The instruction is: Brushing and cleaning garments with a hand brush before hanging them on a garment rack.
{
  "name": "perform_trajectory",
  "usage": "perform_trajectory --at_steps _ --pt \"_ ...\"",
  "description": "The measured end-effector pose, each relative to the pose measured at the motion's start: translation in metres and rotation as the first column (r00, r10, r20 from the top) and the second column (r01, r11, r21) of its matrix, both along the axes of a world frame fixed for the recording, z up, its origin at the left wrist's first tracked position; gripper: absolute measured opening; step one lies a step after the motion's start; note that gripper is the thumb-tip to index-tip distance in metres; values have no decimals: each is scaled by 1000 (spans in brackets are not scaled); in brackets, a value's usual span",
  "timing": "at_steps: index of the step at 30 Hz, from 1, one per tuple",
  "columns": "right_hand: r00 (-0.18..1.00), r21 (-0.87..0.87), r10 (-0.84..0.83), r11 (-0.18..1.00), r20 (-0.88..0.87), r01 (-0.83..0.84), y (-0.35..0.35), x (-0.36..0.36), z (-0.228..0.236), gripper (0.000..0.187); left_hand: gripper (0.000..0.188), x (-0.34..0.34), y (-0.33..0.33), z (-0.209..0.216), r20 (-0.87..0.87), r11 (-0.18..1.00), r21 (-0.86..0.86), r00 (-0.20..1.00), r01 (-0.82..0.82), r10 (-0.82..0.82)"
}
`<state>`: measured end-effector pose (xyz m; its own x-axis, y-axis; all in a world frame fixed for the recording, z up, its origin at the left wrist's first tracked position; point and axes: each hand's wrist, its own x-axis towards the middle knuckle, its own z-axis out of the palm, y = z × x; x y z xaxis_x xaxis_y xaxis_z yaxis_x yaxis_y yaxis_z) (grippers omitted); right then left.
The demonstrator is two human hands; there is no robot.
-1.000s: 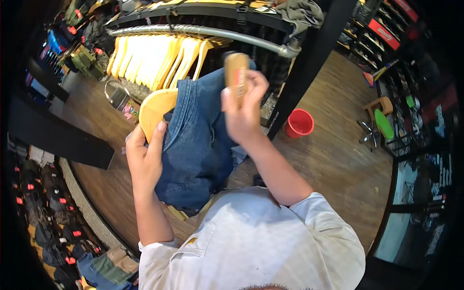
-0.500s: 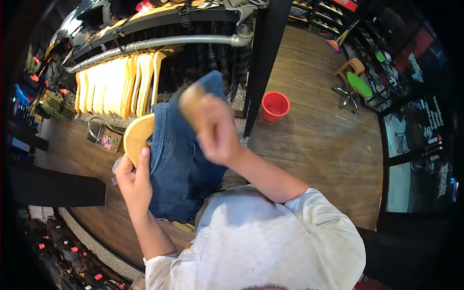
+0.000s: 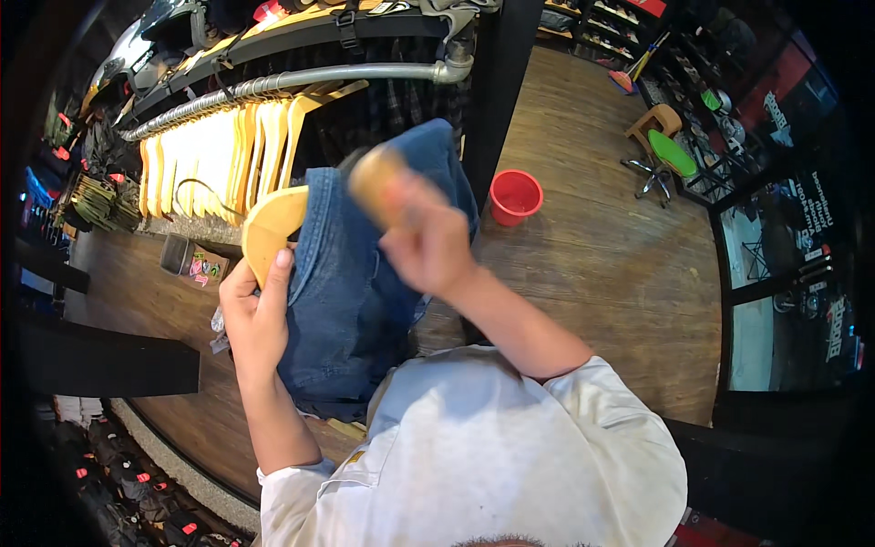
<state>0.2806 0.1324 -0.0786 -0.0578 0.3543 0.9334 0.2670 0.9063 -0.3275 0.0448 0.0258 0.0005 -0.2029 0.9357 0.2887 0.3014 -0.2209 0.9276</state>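
Indoors: wood floor (image 3: 620, 292) below, metal rail (image 3: 365, 72) ahead with a hanger row (image 3: 205, 164). Denim (image 3: 337, 310), dark blue, in front of the pale shirt (image 3: 510, 438), draped on a wooden hanger (image 3: 264, 223) whose left end pokes past a stitched edge. Left grip (image 3: 255, 310) narrow: hanger end pinched, thumb on top. Right grip (image 3: 428, 239) wrapped round a tan tool (image 3: 375, 185), blurred, over the denim's upper part; cannot tell its kind, nor whether it touches cloth.

Handling, by judgement: left pinch firm, or the hanger may twist. Cloth hangs loose, likely to swing; short, light, even strokes suit it, all one way. Ease off near the stitched edge, where the tool could catch.
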Motion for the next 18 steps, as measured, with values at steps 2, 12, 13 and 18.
perform_trajectory --at_steps 2,12,13,18 --pt "951 54 -41 998 308 26 -16 -3 7 65 26 4 -1 0 19 999 -20 999 38 -38" --pt "936 -534 -245 842 -254 75 78 45 -32 54 33 -10 -12 25 -148 990 84 981 -114 125" --pt "936 -506 -140 861 -322 -46 62 33 -27 58 37 -11 -5 28 -196 987 87 969 -135 150" --pt "991 -276 92 954 -95 -115 -9 -37 -10 76 44 1 34 51 -135 998 44 989 -46 51"
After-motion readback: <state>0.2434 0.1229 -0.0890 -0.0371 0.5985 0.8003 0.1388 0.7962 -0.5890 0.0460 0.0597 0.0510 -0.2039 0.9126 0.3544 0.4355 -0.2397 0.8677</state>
